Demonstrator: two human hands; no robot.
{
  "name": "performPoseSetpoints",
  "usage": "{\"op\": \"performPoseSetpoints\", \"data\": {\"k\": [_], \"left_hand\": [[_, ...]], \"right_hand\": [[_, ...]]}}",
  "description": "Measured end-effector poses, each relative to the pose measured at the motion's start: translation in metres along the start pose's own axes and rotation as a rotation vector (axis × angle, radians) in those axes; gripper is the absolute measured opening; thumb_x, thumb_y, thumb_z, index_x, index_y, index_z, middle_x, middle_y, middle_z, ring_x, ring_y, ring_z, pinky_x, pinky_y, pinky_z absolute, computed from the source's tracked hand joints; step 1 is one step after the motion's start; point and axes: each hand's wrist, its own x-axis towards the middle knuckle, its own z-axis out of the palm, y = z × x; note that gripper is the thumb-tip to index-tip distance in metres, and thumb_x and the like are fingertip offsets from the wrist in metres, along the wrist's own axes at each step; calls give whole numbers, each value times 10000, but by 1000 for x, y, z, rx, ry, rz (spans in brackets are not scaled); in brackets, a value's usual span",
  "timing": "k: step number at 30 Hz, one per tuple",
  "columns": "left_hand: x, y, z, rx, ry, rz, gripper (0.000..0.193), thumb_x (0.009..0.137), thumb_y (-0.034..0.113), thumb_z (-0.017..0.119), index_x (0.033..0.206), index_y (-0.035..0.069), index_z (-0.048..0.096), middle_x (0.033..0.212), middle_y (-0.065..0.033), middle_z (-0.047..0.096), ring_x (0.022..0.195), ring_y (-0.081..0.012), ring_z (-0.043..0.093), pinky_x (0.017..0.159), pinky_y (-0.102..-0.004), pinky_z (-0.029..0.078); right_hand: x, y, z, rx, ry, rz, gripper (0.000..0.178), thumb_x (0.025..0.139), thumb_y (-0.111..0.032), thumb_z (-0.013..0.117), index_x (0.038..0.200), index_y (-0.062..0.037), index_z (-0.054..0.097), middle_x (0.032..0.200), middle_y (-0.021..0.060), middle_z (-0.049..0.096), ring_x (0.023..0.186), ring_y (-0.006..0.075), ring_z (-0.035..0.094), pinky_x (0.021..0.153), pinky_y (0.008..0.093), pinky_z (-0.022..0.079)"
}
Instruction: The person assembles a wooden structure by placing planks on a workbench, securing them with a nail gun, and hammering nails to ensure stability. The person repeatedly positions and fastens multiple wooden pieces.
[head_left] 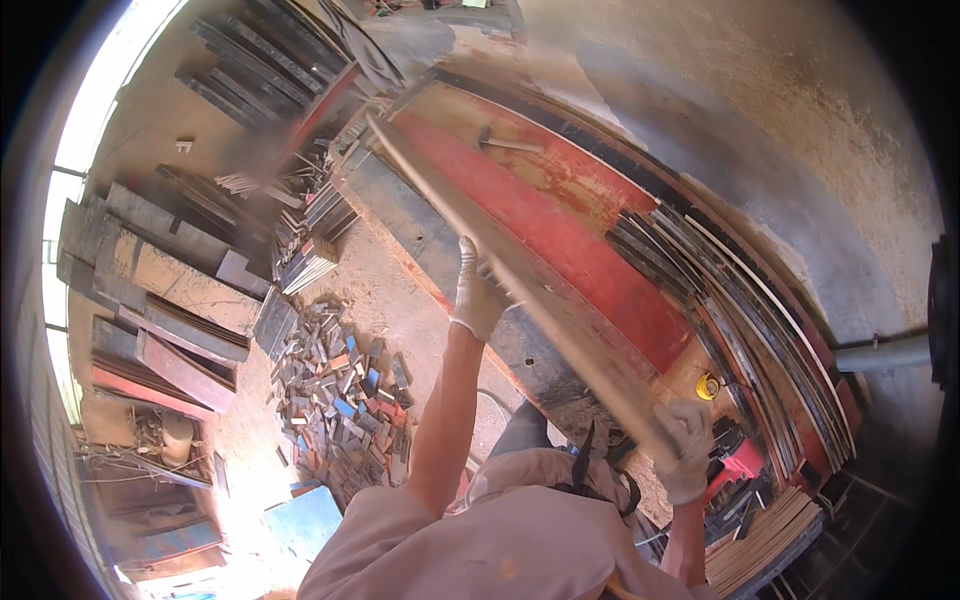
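A long, narrow wooden board (572, 338) slants across the middle, from the far left down toward my right side. My left hand (479, 295), in a pale work glove, is closed round its near edge about midway along. My right hand (684, 450), also gloved, grips the board's near end. Under the board lie a red panel (610, 300) and a dark panel (400, 215) on the workbench. A hammer (515, 146) rests on the bench beyond the board, and a yellow tape measure (707, 386) sits close to my right hand.
Long thin strips (775, 345) lie along the wall side of the bench. A red power tool (738, 462) is at the lower right. On the floor to the left is a heap of small wood offcuts (340, 410). Boards and panels (190, 270) stack farther left.
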Motion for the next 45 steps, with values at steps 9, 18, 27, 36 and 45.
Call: {"op": "performPoseSetpoints", "data": {"k": [9, 18, 27, 36, 45], "left_hand": [[-18, -82, -72, -236, 49, 0, 286, 1003, 78, 703, 1281, 13, 711, 1219, -110, 760, 1103, -274, 725, 1015, -416, 587], [-35, -115, -117, -263, 90, -42, 219, 1033, 75, 685, 1248, 43, 709, 1130, -45, 761, 994, -207, 719, 928, -369, 600], [11, -145, -225, 200, 409, -103, 377, 1004, 291, 774, 1294, 56, 719, 1116, -40, 755, 1002, -194, 687, 946, -347, 554], [23, -177, -265, 375, 560, -395, 665, 1012, 482, 695, 1507, 66, 538, 1398, -142, 634, 1246, -295, 606, 1025, -516, 522], [-48, -198, -204, 105, 272, -404, 503, 1120, 361, 564, 1528, 76, 485, 1500, -104, 540, 1343, -361, 541, 1097, -560, 499]], "right_hand": [[-81, 1, 16, -690, 118, -174, 424, 946, -121, 621, 1317, -278, 750, 1623, 145, 481, 1538, 424, 380, 1251, 647, 334], [-113, 27, 11, 639, 375, 658, 582, 1042, -60, 595, 1589, 44, 427, 1660, 181, 450, 1480, 233, 468, 1179, 358, 395], [-119, 65, 120, 270, 193, 888, 118, 999, -108, 723, 1045, -27, 650, 864, -7, 604, 733, 114, 532, 658, 290, 470], [-70, 189, 166, 3, 284, 703, 502, 1006, -367, 661, 1322, 21, 620, 1229, 310, 697, 1161, 470, 672, 996, 529, 526], [63, 289, 167, 103, 159, 1172, 625, 952, -439, 728, 1321, 57, 638, 1265, 230, 722, 1158, 347, 699, 966, 460, 531]]}}
